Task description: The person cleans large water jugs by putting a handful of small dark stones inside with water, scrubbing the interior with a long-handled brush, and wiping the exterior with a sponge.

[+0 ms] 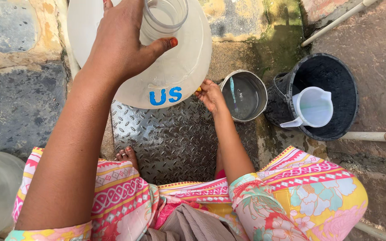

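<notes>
Left hand: gripped the neck of the large translucent water jug, fingers wrapped around it, thumb across the front.
Right hand: lay against the jug's lower right side, fingers curled on something small and yellow; what it was I could not tell.
Jug: stood on the ribbed metal plate, near its far edge, mouth upward, long axis roughly upright.
Nearer hand: both touched it, left on top, right low.
Beside it: steel pot just right of the plate; black bucket with a white measuring jug inside, farther right.

Outdoor home washing spot, stone paving, water pipes, black bucket, steel pot
</notes>
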